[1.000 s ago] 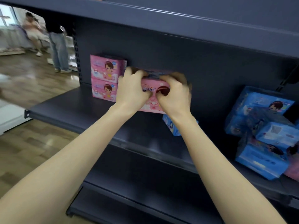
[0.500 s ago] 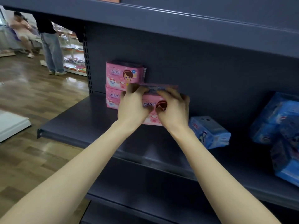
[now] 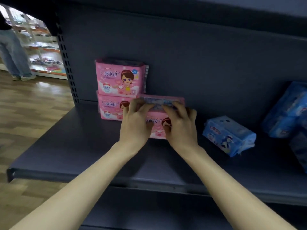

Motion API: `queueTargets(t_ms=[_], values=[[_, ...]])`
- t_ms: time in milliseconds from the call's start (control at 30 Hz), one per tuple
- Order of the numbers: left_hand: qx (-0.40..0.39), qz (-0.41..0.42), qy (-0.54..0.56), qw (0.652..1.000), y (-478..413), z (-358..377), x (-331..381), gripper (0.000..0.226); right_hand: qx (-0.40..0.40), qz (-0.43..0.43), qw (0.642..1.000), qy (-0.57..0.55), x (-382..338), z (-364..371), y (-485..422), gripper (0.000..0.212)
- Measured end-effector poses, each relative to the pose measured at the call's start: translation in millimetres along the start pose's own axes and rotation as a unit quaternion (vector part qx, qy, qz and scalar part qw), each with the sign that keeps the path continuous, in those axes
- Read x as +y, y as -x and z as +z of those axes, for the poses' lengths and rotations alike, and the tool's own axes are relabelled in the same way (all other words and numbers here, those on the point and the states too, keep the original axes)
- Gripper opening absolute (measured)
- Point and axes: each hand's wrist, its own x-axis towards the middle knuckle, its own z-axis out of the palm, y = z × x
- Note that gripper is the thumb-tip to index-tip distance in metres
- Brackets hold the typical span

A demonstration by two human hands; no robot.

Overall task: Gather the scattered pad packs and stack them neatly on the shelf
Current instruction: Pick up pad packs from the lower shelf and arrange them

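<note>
As a dark grey metal shelf [image 3: 74, 146] spans a store aisle, its slotted back panel [image 3: 199, 63] rises behind the goods. A wood-look floor [image 3: 29, 105] runs off to the left, where a person in jeans [image 3: 13, 53] stands by a distant display. A loose heap of blue pad packs [image 3: 285, 112] leans against the back panel at the far right of the shelf, partly cut off by the frame edge. Near the left end, 2 pink pad packs [image 3: 119, 77] sit stacked 1 on the other, faces forward, against the back panel. Just right of that stack and slightly in front of it, a 3rd pink pack [image 3: 157, 128] stands upright, its left end overlapping the lower pack of the stack. Whether its bottom edge rests on the shelf cannot be told. A single blue pack [image 3: 229, 135] lies tilted on the shelf between the 3rd pink pack and the blue heap, apart from both. The left hand [image 3: 134, 125] and right hand [image 3: 181, 128] grip the 3rd pink pack from either end, fingers curled over its top edge and thumbs pressed on its front.
</note>
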Motion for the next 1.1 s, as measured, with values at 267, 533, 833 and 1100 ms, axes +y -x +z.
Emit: queueTargets(t_ms=[267, 533, 833, 1100], values=[[-0.035, 0.032, -0.009, 0.999, -18.5, 25.7, -18.8, 0.055, 0.015, 0.015, 0.999, 0.045, 15.9, 25.4, -3.2, 0.066], [-0.029, 0.068, 0.024, 0.997, -31.8, 42.7, -32.3, 0.052, 0.016, 0.017, 0.998, 0.052, 33.7, 44.4, -3.0, 0.075], [0.016, 0.213, -0.064, 0.975, -46.1, 56.3, -52.3, 0.057, 0.042, -0.025, 0.996, 0.069, 47.3, 63.8, -10.6, 0.068], [0.040, 0.271, -0.165, 0.948, -64.8, 60.1, -60.5, 0.058, 0.012, -0.036, 0.996, 0.080, 49.7, 74.6, -25.3, 0.071]])
